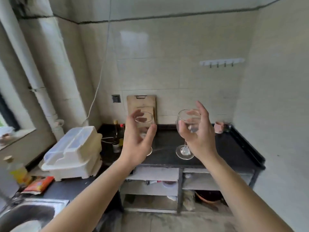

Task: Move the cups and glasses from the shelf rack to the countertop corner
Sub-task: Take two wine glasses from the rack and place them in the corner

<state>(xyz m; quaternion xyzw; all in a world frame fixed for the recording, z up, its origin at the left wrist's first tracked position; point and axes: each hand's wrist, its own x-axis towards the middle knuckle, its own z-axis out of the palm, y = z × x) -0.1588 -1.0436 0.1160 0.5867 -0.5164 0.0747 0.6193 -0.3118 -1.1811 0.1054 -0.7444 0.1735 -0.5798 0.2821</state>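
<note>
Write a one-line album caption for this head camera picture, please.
Two hands, left and right, around two wine glasses standing on a dark countertop.

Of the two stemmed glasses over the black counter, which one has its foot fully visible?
The glass by the right hand, bowl and round foot both clear. The left hand hides most of the other glass's stem and foot.
</note>
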